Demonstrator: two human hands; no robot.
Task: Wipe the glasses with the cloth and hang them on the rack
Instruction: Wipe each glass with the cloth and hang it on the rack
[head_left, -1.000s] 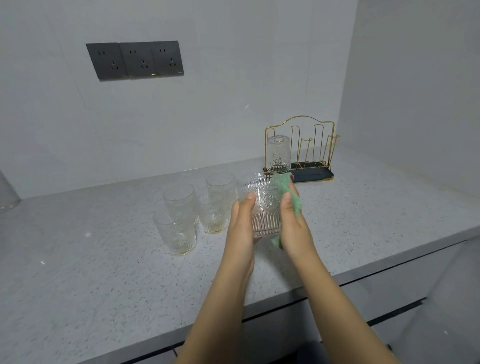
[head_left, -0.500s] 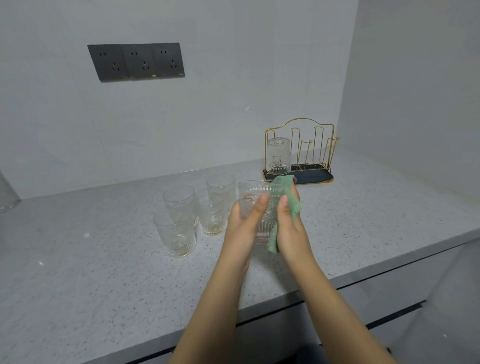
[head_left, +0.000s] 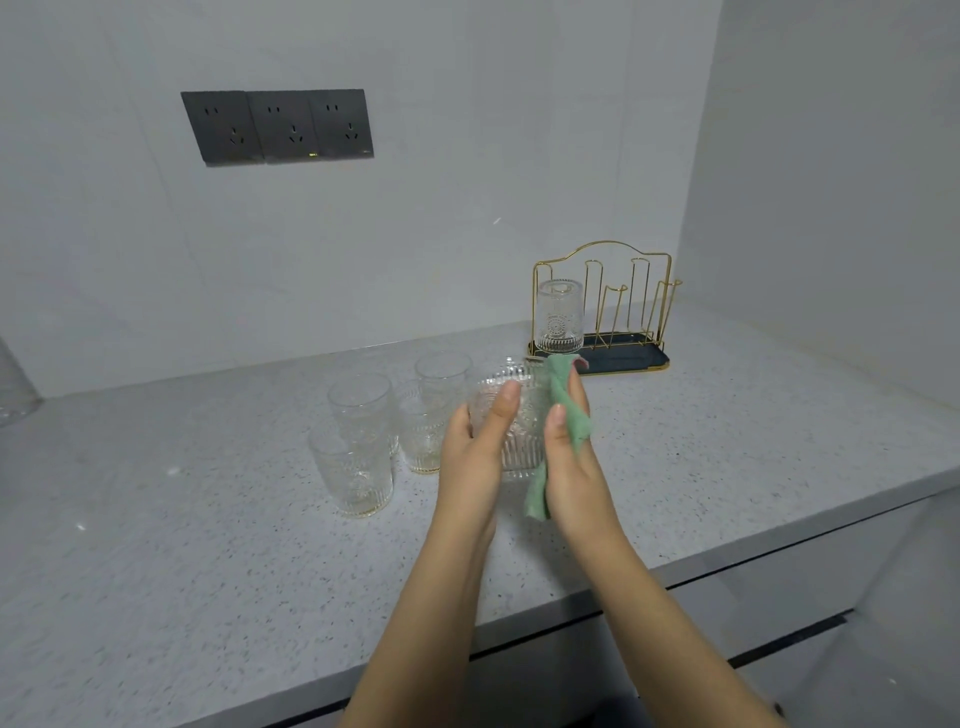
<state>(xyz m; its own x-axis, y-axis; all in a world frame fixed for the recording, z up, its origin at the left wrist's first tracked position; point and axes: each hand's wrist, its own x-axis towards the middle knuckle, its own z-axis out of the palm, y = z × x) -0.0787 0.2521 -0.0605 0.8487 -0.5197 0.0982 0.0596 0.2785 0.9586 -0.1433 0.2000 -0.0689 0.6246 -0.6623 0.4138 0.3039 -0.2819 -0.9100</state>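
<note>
My left hand (head_left: 475, 452) grips a ribbed clear glass (head_left: 519, 415) held above the counter, mouth up, thumb on its near side. My right hand (head_left: 569, 452) presses a green cloth (head_left: 563, 405) against the glass's right side; a tail of cloth hangs below the hand. Several more patterned glasses (head_left: 358, 447) stand upright in a cluster just left of my hands. At the back right stands a gold wire rack (head_left: 623, 291) on a dark tray, with one glass (head_left: 559, 314) upside down on its leftmost peg.
The speckled grey counter (head_left: 208, 571) has its front edge running across the lower right. A wall closes off the right side behind the rack. Three dark sockets (head_left: 278, 126) sit on the back wall. A clear object (head_left: 13, 384) shows at the far left edge.
The glass has been turned in my hands and the cloth has shifted along its right side. My hands stay in the same place.
</note>
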